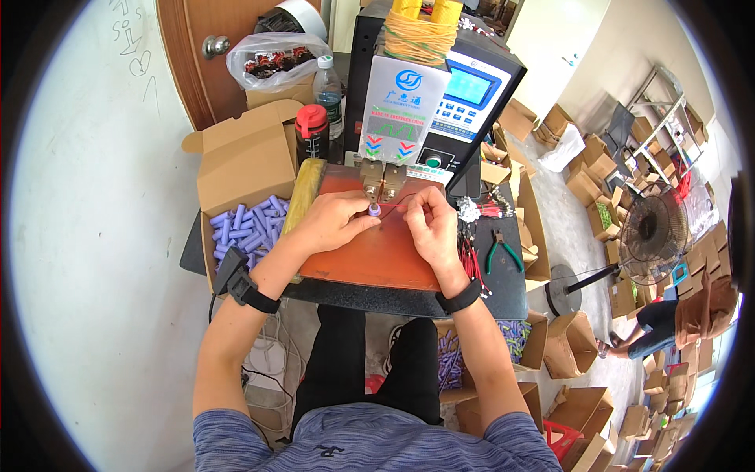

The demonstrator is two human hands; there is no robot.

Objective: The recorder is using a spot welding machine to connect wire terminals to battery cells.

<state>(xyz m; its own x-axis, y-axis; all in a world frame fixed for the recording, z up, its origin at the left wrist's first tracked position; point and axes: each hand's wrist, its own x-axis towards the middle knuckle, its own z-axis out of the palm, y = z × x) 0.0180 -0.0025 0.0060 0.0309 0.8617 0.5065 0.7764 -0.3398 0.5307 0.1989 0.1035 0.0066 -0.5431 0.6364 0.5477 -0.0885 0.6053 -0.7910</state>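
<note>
My left hand (334, 222) pinches a purple cylindrical battery cell (374, 211) whose end points up toward me. Right above it are the metal electrodes (381, 182) of a spot welder (401, 114); I cannot tell whether they touch the cell. From the other side, my right hand (431, 224) has its thumb and fingers closed on a thin red wire (389, 205) that runs across to the cell. An orange-brown mat (366, 256) lies under both hands.
Left stands an open carton (244, 173) of purple cells (250, 228), beside a yellow wrapped bar (307, 193). Green-handled pliers (503, 252) and red wire leads (472, 263) lie right. Behind are a red-capped bottle (312, 130), a fan (653, 232), and another person (680, 322) among cartons.
</note>
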